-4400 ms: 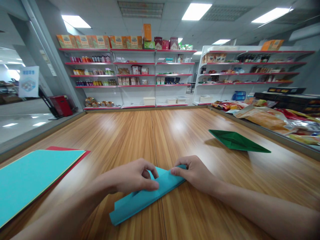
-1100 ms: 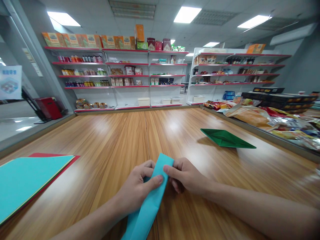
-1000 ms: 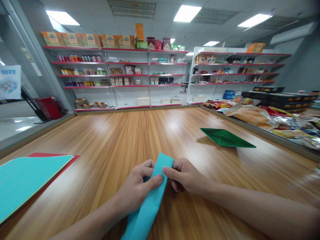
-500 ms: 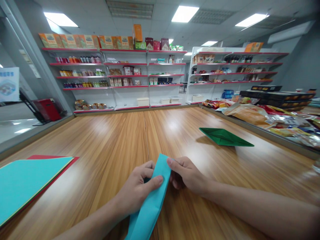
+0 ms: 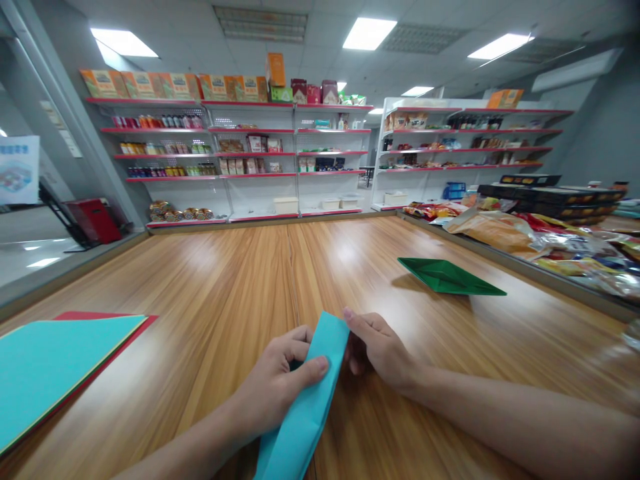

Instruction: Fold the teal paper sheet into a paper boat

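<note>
A folded strip of light blue paper slants up from the bottom edge of the view, raised over the wooden table. My left hand is closed around its left side, thumb flat on top and fingers behind. At the paper's upper right corner, my right hand pinches the edge between thumb and fingers; the lower fingers are partly hidden behind the paper. A folded green paper boat lies to the right, beyond my right hand. To my left is a stack of coloured sheets, blue uppermost, with yellow and red edges showing beneath.
The wooden table has a raised rim. Packaged snacks and stacked black boxes are along its right side. Shelves with goods stand beyond the far edge. A red case is on the floor at left.
My right thumb has slid slightly up and right, from the face of the blue paper to its corner edge. The paper's top has shifted a little to the right.
</note>
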`<action>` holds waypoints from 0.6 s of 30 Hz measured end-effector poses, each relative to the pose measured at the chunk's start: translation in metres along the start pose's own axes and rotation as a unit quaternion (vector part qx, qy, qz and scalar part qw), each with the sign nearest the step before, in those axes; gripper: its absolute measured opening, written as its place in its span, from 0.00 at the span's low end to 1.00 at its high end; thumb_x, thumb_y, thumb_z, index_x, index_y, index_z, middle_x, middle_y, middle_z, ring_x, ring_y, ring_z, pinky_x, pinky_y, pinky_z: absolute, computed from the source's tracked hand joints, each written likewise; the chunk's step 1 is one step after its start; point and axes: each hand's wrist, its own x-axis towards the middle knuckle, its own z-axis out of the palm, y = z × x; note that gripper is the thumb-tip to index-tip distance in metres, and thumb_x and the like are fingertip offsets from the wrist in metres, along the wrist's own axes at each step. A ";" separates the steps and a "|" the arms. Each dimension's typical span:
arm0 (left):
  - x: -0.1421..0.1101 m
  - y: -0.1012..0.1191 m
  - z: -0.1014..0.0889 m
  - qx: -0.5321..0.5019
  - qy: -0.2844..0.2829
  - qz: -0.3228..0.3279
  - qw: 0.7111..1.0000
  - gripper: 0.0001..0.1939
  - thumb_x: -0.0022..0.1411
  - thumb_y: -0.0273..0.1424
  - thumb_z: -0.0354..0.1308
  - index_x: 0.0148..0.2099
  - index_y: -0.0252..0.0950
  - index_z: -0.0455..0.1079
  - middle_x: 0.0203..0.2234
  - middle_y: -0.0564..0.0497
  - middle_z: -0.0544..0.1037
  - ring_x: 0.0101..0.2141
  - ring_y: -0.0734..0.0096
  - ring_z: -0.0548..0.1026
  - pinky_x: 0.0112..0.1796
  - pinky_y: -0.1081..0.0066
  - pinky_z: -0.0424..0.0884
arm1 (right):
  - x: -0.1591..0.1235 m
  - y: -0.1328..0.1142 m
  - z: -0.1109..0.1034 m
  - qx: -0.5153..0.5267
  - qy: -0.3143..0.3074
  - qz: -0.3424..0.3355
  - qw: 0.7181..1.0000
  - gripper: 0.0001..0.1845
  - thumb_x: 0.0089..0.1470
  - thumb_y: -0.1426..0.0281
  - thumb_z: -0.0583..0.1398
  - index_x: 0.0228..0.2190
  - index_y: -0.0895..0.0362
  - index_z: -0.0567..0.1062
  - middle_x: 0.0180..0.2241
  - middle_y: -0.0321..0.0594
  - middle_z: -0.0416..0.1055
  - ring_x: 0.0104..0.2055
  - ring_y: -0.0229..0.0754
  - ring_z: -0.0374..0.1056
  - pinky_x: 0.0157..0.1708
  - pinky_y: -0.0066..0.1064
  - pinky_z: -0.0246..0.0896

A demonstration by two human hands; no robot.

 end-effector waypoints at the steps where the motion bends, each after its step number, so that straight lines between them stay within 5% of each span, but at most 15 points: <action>1: 0.000 0.000 0.000 -0.002 -0.001 0.001 1.000 0.21 0.63 0.41 0.55 0.21 0.33 0.65 0.32 0.48 0.70 0.35 0.66 0.68 0.37 0.68 0.63 | 0.000 0.000 0.000 0.000 -0.001 0.000 1.000 0.36 0.56 0.44 0.48 0.13 0.60 0.68 0.10 0.37 0.63 0.12 0.33 0.58 0.13 0.24 0.46; 18: 0.000 0.002 0.001 -0.015 -0.002 -0.007 1.000 0.20 0.61 0.39 0.56 0.21 0.33 0.66 0.31 0.49 0.69 0.33 0.67 0.68 0.34 0.68 0.63 | -0.001 0.003 0.000 -0.018 0.000 0.017 1.000 0.36 0.53 0.43 0.51 0.12 0.60 0.67 0.10 0.37 0.63 0.11 0.32 0.57 0.10 0.22 0.42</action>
